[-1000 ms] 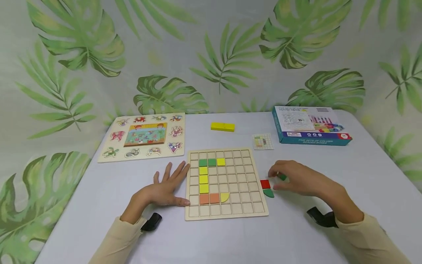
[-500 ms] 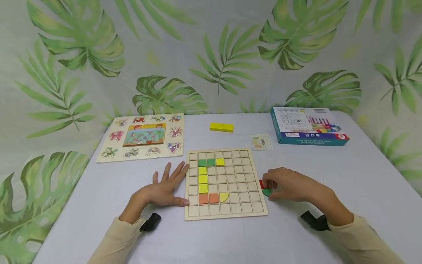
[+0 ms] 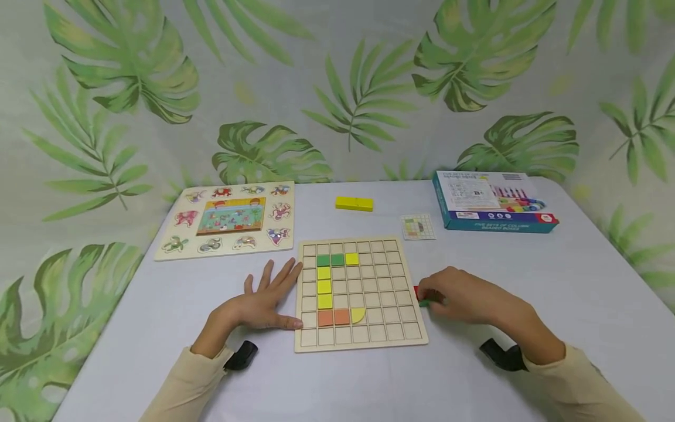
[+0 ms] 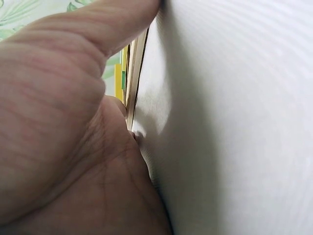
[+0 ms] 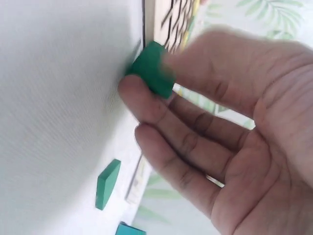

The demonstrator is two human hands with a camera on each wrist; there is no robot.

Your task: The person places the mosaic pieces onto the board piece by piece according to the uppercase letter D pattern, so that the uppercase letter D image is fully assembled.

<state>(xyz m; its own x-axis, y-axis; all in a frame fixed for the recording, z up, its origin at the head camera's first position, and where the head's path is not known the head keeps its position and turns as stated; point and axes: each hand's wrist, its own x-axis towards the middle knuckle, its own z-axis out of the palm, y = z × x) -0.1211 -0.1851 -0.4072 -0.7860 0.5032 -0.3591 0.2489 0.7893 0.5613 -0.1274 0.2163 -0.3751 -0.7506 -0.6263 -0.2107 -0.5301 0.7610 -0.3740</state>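
A wooden grid board [image 3: 377, 300] lies flat, with green, yellow and orange squares and a yellow quarter-circle in its cells. My left hand [image 3: 258, 308] rests beside it with fingers spread, its fingertips and thumb at the board's left edge. Right of the board, my right hand [image 3: 466, 298] pinches a green quarter-circle piece [image 5: 150, 71] between thumb and finger, low over the table. A red square [image 3: 416, 291] by the board's right edge is mostly hidden behind those fingers. Another green piece [image 5: 107, 185] lies on the cloth in the right wrist view.
Behind the board are a small pattern card [image 3: 419, 227] and a yellow block [image 3: 354, 203]. A sea-animal puzzle [image 3: 181, 239] lies at the back left. At the back right stands a teal and white box [image 3: 498, 225].
My right hand has moved left and slightly down to the green quarter-circle by the red square, and its fingers have closed on it. The left hand stays still.
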